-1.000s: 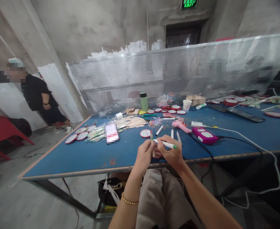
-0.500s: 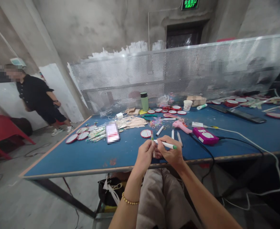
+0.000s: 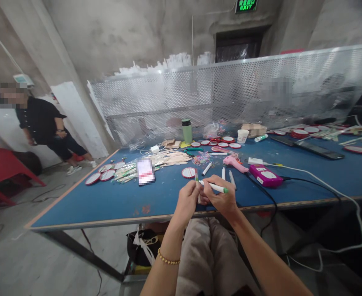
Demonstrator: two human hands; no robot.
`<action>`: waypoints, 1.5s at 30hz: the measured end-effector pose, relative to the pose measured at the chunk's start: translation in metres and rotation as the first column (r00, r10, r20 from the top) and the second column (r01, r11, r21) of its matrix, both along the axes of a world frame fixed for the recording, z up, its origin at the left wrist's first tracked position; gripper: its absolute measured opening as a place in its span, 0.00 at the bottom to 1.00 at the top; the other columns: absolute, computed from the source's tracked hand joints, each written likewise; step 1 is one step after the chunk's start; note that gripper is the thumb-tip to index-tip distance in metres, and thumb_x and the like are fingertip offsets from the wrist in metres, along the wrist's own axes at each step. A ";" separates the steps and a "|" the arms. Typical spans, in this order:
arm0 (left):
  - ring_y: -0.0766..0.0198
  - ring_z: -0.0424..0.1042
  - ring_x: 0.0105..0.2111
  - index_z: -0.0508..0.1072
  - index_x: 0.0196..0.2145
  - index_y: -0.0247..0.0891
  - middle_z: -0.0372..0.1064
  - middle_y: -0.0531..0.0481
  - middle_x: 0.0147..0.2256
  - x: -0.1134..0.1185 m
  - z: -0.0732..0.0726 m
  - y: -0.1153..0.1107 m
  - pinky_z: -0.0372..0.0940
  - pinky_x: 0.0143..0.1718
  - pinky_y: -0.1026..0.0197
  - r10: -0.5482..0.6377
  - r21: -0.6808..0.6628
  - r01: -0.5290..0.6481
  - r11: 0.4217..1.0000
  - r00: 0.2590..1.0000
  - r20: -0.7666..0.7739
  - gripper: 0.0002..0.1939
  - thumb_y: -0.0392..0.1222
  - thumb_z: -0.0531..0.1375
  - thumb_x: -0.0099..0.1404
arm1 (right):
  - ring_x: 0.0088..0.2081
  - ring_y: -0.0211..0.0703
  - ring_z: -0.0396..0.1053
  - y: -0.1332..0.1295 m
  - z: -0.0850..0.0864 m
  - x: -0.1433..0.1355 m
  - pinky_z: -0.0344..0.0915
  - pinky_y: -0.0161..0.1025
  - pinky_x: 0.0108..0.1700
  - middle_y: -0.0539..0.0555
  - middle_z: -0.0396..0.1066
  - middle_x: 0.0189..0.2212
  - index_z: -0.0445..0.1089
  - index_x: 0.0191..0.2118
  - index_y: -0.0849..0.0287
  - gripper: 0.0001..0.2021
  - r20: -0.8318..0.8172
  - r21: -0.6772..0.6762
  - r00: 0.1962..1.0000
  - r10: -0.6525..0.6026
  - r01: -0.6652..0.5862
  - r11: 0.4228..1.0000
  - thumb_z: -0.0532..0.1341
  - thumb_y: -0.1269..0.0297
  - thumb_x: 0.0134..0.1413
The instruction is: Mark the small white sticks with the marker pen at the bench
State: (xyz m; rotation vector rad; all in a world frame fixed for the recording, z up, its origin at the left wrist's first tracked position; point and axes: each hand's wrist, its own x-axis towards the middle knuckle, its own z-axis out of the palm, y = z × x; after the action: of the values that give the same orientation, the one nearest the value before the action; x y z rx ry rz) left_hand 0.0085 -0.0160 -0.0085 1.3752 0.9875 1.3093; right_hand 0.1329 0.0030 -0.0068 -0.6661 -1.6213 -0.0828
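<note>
Pinched upright in my left hand (image 3: 187, 200) is a flat wooden craft stick (image 3: 196, 176), its upper part coloured reddish and green. My right hand (image 3: 222, 196) is closed round a white marker (image 3: 215, 187) with a green end, its tip against or very near the stick. Both hands meet above the table's front edge, and the lower stick is partly hidden by fingers. Just beyond them lies a round red-rimmed disc (image 3: 189, 172). More white markers (image 3: 206, 169) rest close by, two of them right behind my right hand.
On the blue table (image 3: 100, 207) are a phone (image 3: 145, 171), a pile of craft sticks (image 3: 171, 158), a pink glue gun (image 3: 235, 163), a purple power box (image 3: 265, 176) with cables, a green bottle (image 3: 186, 131) and a paper cup (image 3: 242, 136). A person (image 3: 43, 123) stands at left.
My hands, the craft stick and the marker hold almost the same position. The person at left has shifted a little further left and moved an arm.
</note>
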 end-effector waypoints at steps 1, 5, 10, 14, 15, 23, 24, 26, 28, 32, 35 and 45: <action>0.68 0.64 0.18 0.64 0.26 0.39 0.62 0.57 0.19 0.000 0.000 0.000 0.66 0.24 0.63 -0.001 -0.005 0.001 1.000 1.000 0.004 0.19 0.57 0.60 0.58 | 0.21 0.35 0.65 0.000 0.000 0.000 0.62 0.32 0.25 0.49 0.69 0.19 0.68 0.25 0.57 0.10 0.000 -0.002 1.000 -0.005 0.005 1.000 0.56 0.71 0.57; 0.66 0.66 0.18 0.65 0.27 0.39 0.63 0.57 0.19 0.000 0.000 0.000 0.67 0.24 0.61 -0.015 -0.036 0.016 0.999 0.999 0.030 0.18 0.57 0.61 0.57 | 0.21 0.35 0.66 -0.001 0.000 0.001 0.64 0.32 0.26 0.49 0.70 0.20 0.69 0.25 0.58 0.10 -0.037 -0.006 0.999 -0.022 0.022 1.000 0.56 0.71 0.56; 0.66 0.66 0.18 0.65 0.27 0.39 0.65 0.57 0.19 0.001 0.002 -0.001 0.67 0.24 0.62 -0.032 -0.050 0.035 0.998 0.998 0.058 0.19 0.58 0.62 0.55 | 0.21 0.35 0.66 -0.001 0.000 0.000 0.64 0.32 0.25 0.49 0.70 0.20 0.69 0.26 0.58 0.09 -0.063 -0.012 0.998 0.002 -0.003 1.000 0.56 0.72 0.56; 0.66 0.66 0.18 0.65 0.27 0.39 0.65 0.57 0.19 0.001 0.002 0.000 0.67 0.24 0.62 -0.040 -0.051 0.044 0.998 0.997 0.064 0.19 0.58 0.62 0.55 | 0.22 0.36 0.67 -0.001 0.001 0.001 0.65 0.33 0.26 0.50 0.71 0.21 0.70 0.27 0.58 0.09 -0.053 -0.021 0.998 0.016 -0.018 1.000 0.56 0.72 0.56; 0.66 0.66 0.18 0.65 0.27 0.39 0.65 0.57 0.19 0.001 0.002 0.000 0.67 0.24 0.62 -0.041 -0.050 0.044 0.998 0.997 0.062 0.19 0.58 0.62 0.55 | 0.22 0.36 0.68 -0.001 0.001 0.001 0.65 0.33 0.27 0.50 0.71 0.21 0.70 0.27 0.58 0.09 -0.049 -0.025 0.999 0.016 -0.018 1.000 0.56 0.72 0.56; 0.66 0.66 0.18 0.65 0.28 0.39 0.65 0.57 0.19 0.001 0.001 0.001 0.66 0.24 0.62 -0.031 -0.038 0.033 0.999 0.999 0.030 0.20 0.60 0.61 0.56 | 0.22 0.36 0.67 0.000 0.000 0.000 0.63 0.32 0.26 0.49 0.70 0.21 0.69 0.26 0.58 0.09 -0.044 -0.048 0.998 0.034 -0.037 0.998 0.56 0.72 0.56; 0.66 0.67 0.18 0.65 0.28 0.39 0.65 0.57 0.19 0.001 0.001 0.001 0.67 0.24 0.62 -0.030 -0.041 0.031 0.999 0.999 0.032 0.20 0.59 0.61 0.56 | 0.22 0.36 0.67 0.000 0.000 0.000 0.63 0.32 0.26 0.49 0.70 0.21 0.69 0.26 0.58 0.09 -0.048 -0.045 0.998 0.035 -0.037 0.998 0.57 0.72 0.56; 0.66 0.67 0.18 0.65 0.28 0.39 0.65 0.57 0.19 0.001 0.001 0.000 0.67 0.24 0.62 -0.030 -0.046 0.032 0.998 0.999 0.035 0.20 0.59 0.61 0.56 | 0.22 0.35 0.67 -0.001 0.000 0.000 0.63 0.32 0.26 0.49 0.69 0.20 0.69 0.26 0.58 0.09 -0.053 -0.034 0.998 0.033 -0.035 0.999 0.57 0.72 0.56; 0.66 0.66 0.18 0.65 0.27 0.39 0.65 0.57 0.19 0.001 0.002 0.000 0.67 0.24 0.62 -0.030 -0.046 0.031 0.998 0.999 0.037 0.19 0.58 0.61 0.56 | 0.21 0.35 0.66 -0.001 0.001 0.000 0.63 0.32 0.26 0.49 0.69 0.20 0.68 0.25 0.58 0.10 -0.055 -0.023 0.998 0.022 -0.023 0.999 0.57 0.72 0.56; 0.66 0.67 0.18 0.65 0.27 0.39 0.65 0.57 0.19 0.001 0.002 0.000 0.67 0.24 0.62 -0.027 -0.034 0.029 0.999 0.999 0.035 0.19 0.58 0.61 0.57 | 0.21 0.35 0.66 0.000 0.001 0.000 0.63 0.32 0.26 0.49 0.69 0.20 0.68 0.25 0.58 0.10 -0.052 -0.009 0.998 0.021 -0.021 1.000 0.57 0.72 0.56; 0.66 0.67 0.18 0.65 0.27 0.39 0.65 0.57 0.19 0.001 0.002 0.000 0.67 0.24 0.62 -0.024 -0.030 0.025 0.999 0.999 0.029 0.19 0.58 0.61 0.57 | 0.22 0.35 0.67 0.000 0.001 0.000 0.63 0.32 0.26 0.49 0.70 0.20 0.68 0.25 0.58 0.09 -0.045 -0.018 0.998 0.035 -0.036 0.999 0.57 0.72 0.56; 0.66 0.67 0.18 0.65 0.27 0.38 0.66 0.57 0.18 0.001 0.002 0.000 0.66 0.24 0.63 -0.017 -0.006 0.017 1.000 1.000 0.001 0.19 0.58 0.60 0.58 | 0.22 0.34 0.67 -0.003 0.003 0.000 0.64 0.31 0.26 0.49 0.70 0.21 0.70 0.27 0.59 0.08 -0.073 0.015 0.996 0.047 -0.046 0.999 0.57 0.74 0.56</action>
State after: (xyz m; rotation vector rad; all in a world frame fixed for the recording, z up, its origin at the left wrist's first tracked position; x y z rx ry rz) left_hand 0.0094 -0.0162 -0.0065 1.3758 0.9759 1.2935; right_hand 0.1326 -0.0001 -0.0040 -0.6145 -1.5630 -0.0350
